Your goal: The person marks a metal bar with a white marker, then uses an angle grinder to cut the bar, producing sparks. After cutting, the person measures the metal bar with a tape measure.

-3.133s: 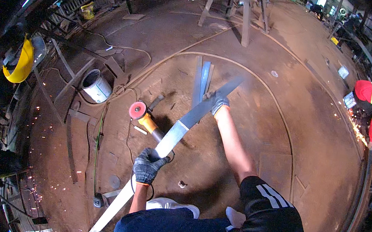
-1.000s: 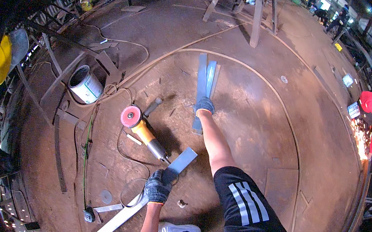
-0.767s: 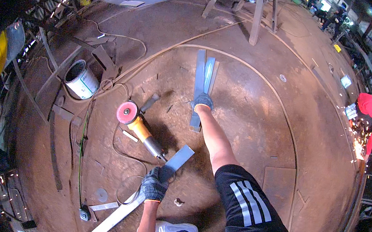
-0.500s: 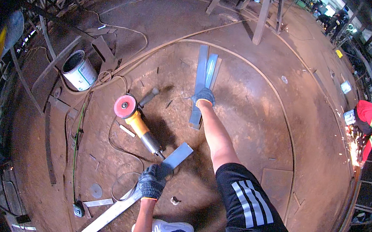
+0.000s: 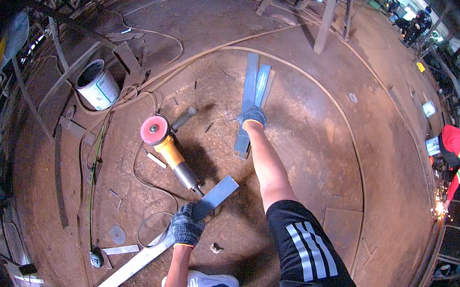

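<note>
My left hand [image 5: 187, 227], in a grey knitted glove, is closed round a flat metal bar [image 5: 216, 196] whose blue-grey end points up and right. A long pale length of metal [image 5: 132, 269] runs from beneath that hand to the lower left; I cannot tell whether both are one piece. With the arm stretched out ahead, my right hand [image 5: 253, 117], gloved too, grips flat metal bars [image 5: 250, 79] lying side by side on the floor. Its fingertips are partly hidden. Between the hands, to the left, lies a yellow and black angle grinder [image 5: 171, 153] with a red disc.
A white bucket [image 5: 98, 85] stands at the left beside loose cables. A tape measure [image 5: 96, 258] and a worn grey disc [image 5: 117, 234] lie at lower left. At the right, a co-worker in a red jacket [image 5: 455, 148] makes sparks [image 5: 440, 210]. Metal stand legs [image 5: 326, 25] rise ahead.
Both my hands stay in nearly the same place on the metal. The co-worker's sparks have shrunk to a small burst lower down.
</note>
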The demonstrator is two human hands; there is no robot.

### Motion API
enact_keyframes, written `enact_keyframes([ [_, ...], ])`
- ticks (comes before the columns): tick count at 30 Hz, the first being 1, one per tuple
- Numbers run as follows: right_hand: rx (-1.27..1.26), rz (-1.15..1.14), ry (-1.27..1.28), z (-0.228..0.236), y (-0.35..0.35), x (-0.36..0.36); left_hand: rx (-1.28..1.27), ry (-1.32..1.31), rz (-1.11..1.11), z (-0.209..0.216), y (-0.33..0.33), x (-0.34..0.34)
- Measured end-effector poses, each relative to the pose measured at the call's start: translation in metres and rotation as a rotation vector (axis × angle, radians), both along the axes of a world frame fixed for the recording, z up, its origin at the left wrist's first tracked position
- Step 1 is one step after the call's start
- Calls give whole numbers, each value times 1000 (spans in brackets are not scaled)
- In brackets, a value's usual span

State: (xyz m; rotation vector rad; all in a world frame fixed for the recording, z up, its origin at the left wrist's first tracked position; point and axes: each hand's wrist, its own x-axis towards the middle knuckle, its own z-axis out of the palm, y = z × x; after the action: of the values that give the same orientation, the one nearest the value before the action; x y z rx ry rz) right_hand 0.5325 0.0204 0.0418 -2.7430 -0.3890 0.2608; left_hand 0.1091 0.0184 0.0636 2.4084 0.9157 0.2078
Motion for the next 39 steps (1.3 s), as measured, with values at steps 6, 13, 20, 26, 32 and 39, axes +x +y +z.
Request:
enact_keyframes([
  [6,-31,74,-36,-15,-10,24,65,-27,-80,-27,1,3],
  [13,-24,147,-46,-16,-20,45,-20,70,-56,-29,-4,9],
  [20,-116,127,5,5,-2,20,19,47,-16,-20,1,1],
  [26,-41,78,102,-5,1,25,7,28,-14,-9,0,0],
  [32,-66,87,87,-14,3,29,-34,84,9,8,0,4],
  [39,-7,0,222,-27,-5,49,-48,32,-4,-4,-2,3],
])
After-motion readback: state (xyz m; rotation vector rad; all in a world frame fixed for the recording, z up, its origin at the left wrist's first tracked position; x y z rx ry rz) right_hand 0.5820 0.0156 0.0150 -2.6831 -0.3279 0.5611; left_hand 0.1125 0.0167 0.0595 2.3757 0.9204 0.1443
